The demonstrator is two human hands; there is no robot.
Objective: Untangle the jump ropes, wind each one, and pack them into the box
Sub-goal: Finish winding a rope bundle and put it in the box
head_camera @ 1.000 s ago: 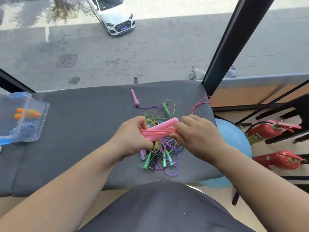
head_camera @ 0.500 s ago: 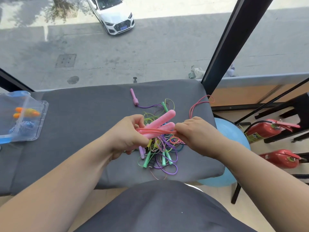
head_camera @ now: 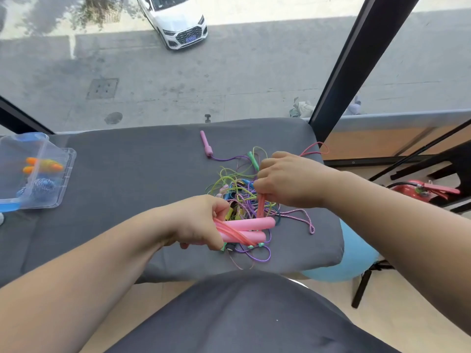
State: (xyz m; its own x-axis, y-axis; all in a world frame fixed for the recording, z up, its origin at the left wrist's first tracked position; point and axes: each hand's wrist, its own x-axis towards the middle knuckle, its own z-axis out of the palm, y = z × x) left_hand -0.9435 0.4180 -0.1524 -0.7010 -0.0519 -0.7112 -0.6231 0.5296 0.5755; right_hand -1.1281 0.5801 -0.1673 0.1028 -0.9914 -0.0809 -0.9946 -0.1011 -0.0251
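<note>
Sideways across the view lie the two pink handles [head_camera: 251,229], side by side and touching, their long axis running left to right with the free ends pointing toward the right hand [head_camera: 288,180]. The left hand [head_camera: 201,222] grips their other ends, fingers curled round both handles and a few turns of pink cord [head_camera: 261,208], knuckles up and the forearm coming in from the lower left. Above and to the right of it, the right hand is closed in a fist on the same cord, which drops taut from that fist down to the handles. Between and under both hands sits the tangle [head_camera: 239,197] of green, purple and blue ropes. The near edge of the grey pad [head_camera: 132,174] runs just below the left hand, and its right edge lies just beyond the right wrist. Bare pad stretches leftward from the left hand to the clear box [head_camera: 54,192], well apart at the far left.
</note>
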